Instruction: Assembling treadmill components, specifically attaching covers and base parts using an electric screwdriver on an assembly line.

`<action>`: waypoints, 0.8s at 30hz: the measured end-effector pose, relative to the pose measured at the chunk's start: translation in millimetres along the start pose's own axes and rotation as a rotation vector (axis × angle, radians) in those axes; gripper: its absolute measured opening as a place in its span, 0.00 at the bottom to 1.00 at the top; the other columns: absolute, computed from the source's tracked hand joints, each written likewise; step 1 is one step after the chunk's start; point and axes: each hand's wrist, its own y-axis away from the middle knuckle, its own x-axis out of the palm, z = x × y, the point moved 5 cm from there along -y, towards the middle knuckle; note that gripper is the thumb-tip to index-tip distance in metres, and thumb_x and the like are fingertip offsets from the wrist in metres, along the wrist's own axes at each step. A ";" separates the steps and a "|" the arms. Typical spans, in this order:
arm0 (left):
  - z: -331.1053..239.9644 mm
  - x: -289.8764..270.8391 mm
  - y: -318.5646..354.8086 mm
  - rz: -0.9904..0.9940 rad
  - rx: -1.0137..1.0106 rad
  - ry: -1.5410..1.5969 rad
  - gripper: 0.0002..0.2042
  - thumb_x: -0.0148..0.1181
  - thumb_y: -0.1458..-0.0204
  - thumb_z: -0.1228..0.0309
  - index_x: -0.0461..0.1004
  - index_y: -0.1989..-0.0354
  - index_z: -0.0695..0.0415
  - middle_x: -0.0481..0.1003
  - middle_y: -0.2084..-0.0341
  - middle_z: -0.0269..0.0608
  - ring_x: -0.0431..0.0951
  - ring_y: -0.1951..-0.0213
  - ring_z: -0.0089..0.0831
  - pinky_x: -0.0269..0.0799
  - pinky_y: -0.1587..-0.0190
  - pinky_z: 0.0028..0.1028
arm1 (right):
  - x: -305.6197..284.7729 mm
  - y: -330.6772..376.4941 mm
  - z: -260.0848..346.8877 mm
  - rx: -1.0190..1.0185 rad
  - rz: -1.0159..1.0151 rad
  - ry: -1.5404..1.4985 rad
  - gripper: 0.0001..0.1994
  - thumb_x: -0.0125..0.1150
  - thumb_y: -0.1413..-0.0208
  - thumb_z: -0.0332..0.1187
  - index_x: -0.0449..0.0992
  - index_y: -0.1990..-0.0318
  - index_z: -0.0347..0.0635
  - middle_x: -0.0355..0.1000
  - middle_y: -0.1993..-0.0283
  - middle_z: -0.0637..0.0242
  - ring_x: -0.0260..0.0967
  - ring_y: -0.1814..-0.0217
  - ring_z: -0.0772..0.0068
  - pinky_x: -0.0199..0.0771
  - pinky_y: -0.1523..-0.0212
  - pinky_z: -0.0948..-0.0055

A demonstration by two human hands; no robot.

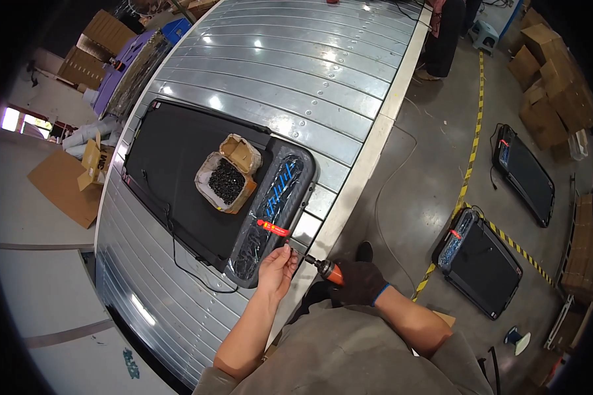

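Observation:
A black treadmill (178, 164) lies flat on a long conveyor of metal slats (290, 72). Its front cover, wrapped in clear plastic, carries a red tag (272, 228). My bare left hand (276, 268) rests on the near corner of that cover, fingers pinched at its edge. My right hand (361, 282), in a dark glove, grips an orange power screwdriver (328, 270) whose tip points at the same corner. An open cardboard box of black screws (226, 182) sits on the treadmill belt.
Two more black treadmills (479, 262) (524, 173) lie on the floor to the right, beside a yellow-black floor stripe (473, 150). Cardboard boxes (552, 85) are stacked at the far right and far left. Another person (446, 36) stands by the conveyor's far end.

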 end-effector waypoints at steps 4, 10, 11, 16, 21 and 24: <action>-8.8 0.7 0.3 0.004 0.008 -0.051 0.05 0.64 0.39 0.70 0.77 0.63 0.58 0.80 0.69 0.38 0.77 0.69 0.25 0.74 0.67 0.23 | 1.7 -4.7 -0.8 -0.002 0.004 0.011 0.29 0.64 0.51 0.54 0.72 0.46 0.44 0.78 0.52 0.49 0.77 0.50 0.43 0.76 0.48 0.49; -38.3 17.5 8.2 0.317 0.466 -0.651 0.06 0.62 0.38 0.73 0.79 0.59 0.63 0.81 0.64 0.42 0.77 0.68 0.25 0.74 0.64 0.23 | 5.4 -10.9 -17.9 -0.210 -0.003 -0.111 0.28 0.71 0.56 0.50 0.75 0.50 0.43 0.79 0.56 0.48 0.77 0.53 0.41 0.77 0.51 0.51; -37.6 18.5 7.3 0.404 0.479 -0.669 0.06 0.61 0.37 0.73 0.80 0.56 0.62 0.81 0.62 0.42 0.77 0.66 0.24 0.74 0.60 0.25 | 8.9 -13.6 -21.6 -0.210 -0.002 -0.119 0.28 0.71 0.56 0.50 0.75 0.50 0.43 0.79 0.56 0.48 0.77 0.53 0.41 0.77 0.51 0.51; -1.0 -17.3 -47.5 0.077 0.029 -0.143 0.08 0.61 0.36 0.67 0.80 0.54 0.56 0.80 0.60 0.34 0.76 0.60 0.23 0.71 0.53 0.28 | 32.1 -43.2 -10.5 0.023 -0.067 -0.235 0.33 0.69 0.55 0.52 0.71 0.45 0.41 0.78 0.56 0.44 0.76 0.50 0.40 0.76 0.48 0.50; -16.1 -25.4 -73.9 -0.218 0.070 -0.191 0.13 0.53 0.32 0.62 0.76 0.44 0.49 0.79 0.54 0.25 0.73 0.55 0.21 0.66 0.47 0.32 | 38.7 -88.7 11.7 0.180 0.029 -0.250 0.36 0.68 0.55 0.49 0.67 0.39 0.41 0.77 0.49 0.44 0.76 0.45 0.43 0.76 0.44 0.52; -27.3 -39.3 -63.6 -0.267 0.095 -0.215 0.14 0.52 0.32 0.63 0.75 0.40 0.47 0.79 0.52 0.26 0.72 0.54 0.22 0.65 0.46 0.34 | 32.3 -88.5 29.9 0.133 0.064 -0.239 0.36 0.68 0.54 0.49 0.67 0.39 0.41 0.77 0.48 0.44 0.76 0.44 0.44 0.75 0.43 0.53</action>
